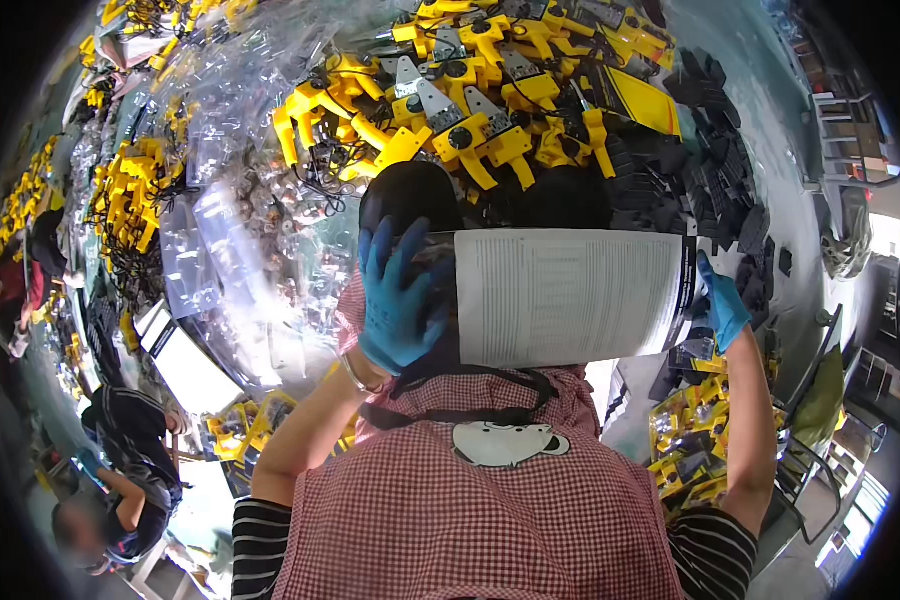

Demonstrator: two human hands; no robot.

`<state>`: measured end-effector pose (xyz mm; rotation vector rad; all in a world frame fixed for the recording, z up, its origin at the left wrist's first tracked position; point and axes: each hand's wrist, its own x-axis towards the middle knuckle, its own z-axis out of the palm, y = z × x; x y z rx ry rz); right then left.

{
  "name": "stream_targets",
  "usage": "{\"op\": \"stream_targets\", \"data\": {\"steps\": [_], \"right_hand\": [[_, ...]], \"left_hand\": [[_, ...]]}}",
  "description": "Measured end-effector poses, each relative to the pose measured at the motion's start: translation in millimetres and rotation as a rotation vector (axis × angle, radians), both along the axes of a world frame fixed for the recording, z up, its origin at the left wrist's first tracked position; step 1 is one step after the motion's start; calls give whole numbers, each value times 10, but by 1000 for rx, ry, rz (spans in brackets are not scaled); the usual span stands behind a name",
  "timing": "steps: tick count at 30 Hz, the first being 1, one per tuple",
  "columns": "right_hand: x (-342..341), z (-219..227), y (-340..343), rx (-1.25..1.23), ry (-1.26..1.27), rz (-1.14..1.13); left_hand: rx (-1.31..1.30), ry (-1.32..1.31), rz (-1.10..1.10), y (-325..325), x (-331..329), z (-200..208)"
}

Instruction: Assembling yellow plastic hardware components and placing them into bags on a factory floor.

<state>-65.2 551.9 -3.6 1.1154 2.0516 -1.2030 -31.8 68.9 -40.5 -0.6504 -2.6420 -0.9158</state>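
A large white printed sheet with a dark band along its right edge lies across my lap, held out level. My right hand, in a blue glove, grips the sheet's right edge, thumb side toward the paper. My left hand, also blue-gloved, hovers just past the sheet's left edge with its fingers spread; it holds nothing, and slight blur shows on it. Beyond the sheet sits a heap of yellow tools with grey pointed metal plates and black cords.
Black blocky parts are piled at right. Clear plastic bags spread at left, near another white sheet. Yellow items fill a box beside my right arm. A person in dark clothes works at lower left.
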Motion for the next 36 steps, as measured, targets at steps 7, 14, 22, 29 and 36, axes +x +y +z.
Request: {"op": "stream_targets", "data": {"steps": [7,14,22,29,36], "right_hand": [[53,-83,57,-27,-17,-17],[117,-299,-231,-36,-33,-9],[72,-103,-363,-125,-62,-6],[31,-114,-374,-113,-49,26],[-46,-187,-420,-16,-47,13]], "left_hand": [[1071,-673,471,37,129,-186],[1258,-722,377,-5,104,51],[774,-752,-9,-418,-34,86],[-91,-240,70,-459,-304,402],[-253,-205,154,-358,-287,418]]}}
